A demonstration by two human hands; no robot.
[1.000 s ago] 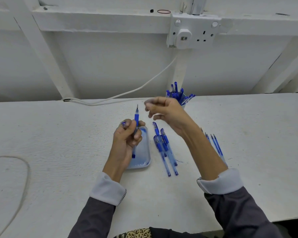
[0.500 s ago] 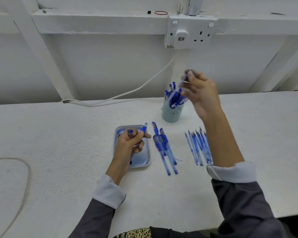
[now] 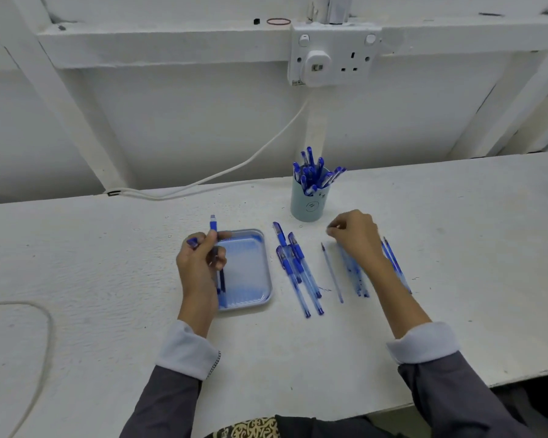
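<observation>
My left hand (image 3: 200,263) grips a blue pen barrel (image 3: 213,223) upright over the left edge of a small blue tray (image 3: 253,279). A blue cap (image 3: 192,242) sticks out between its fingers. My right hand (image 3: 355,237) hovers low over a row of thin pen refills (image 3: 355,276), its fingers curled with the tips together. Whether anything is pinched there I cannot see. One refill (image 3: 332,273) lies alone just left of that row. Several capped blue pens (image 3: 296,270) lie between the tray and the refills.
A pale blue cup (image 3: 309,207) full of blue pens stands behind the refills, near the wall. A white cable (image 3: 234,167) runs from the wall socket (image 3: 332,55) along the table's back edge. The table's front edge is close to my body.
My right hand came down from above the cup to the refills on the table. A single refill now lies left of the row. My left hand tilted the barrel upright.
</observation>
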